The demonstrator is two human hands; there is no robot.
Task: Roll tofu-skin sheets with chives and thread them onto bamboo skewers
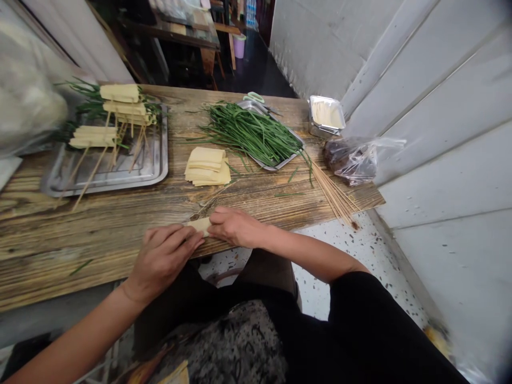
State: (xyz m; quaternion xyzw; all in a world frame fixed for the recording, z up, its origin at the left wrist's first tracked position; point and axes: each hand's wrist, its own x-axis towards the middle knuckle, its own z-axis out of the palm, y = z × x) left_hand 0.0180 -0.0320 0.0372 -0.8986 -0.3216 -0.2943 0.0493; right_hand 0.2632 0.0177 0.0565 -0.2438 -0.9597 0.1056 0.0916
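Note:
A pale yellow tofu-skin roll [201,226] lies near the table's front edge, partly covered by both hands. My left hand [165,255] is closed over its left end. At the other end my right hand [232,226] grips it with bent fingers. Just beyond the hands sits a stack of tofu-skin sheets [207,166]. Long green chives [256,130] are heaped on a metal tray [276,167] behind that stack. Whatever the roll holds inside is hidden.
On the left, a metal tray [154,173] bears several skewered rolls [124,109]. Bamboo skewers [332,192] stick out past the table's right front edge. A foil container [327,118], a plastic bag with dark contents [352,160] and green-handled scissors [254,97] lie at the back right.

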